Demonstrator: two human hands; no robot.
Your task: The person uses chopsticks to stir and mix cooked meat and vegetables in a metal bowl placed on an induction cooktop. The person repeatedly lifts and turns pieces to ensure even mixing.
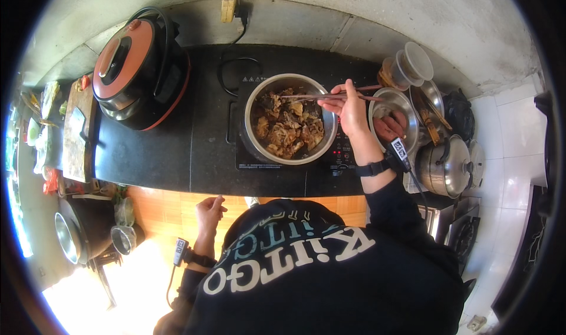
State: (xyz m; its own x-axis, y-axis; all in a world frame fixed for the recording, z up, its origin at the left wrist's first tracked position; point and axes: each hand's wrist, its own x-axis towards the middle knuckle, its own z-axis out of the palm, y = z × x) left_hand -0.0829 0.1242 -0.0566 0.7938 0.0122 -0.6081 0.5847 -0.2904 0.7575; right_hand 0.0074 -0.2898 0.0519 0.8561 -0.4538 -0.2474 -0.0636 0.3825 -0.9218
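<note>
While the right hand (349, 108) holds chopsticks (303, 97) over the pot (246, 122), the left hand (209, 212) curls loosely, seemingly empty.
Best turn the browned food (295, 131) gently from beneath.

Floor (132, 276) glare lower left — edges bowed.

From my distance I read large white and teal letters on the black sweatshirt (348, 288), small white print and triangle signs on the black cooktop (339, 153), patterned labels on both wrist devices (400, 148).
</note>
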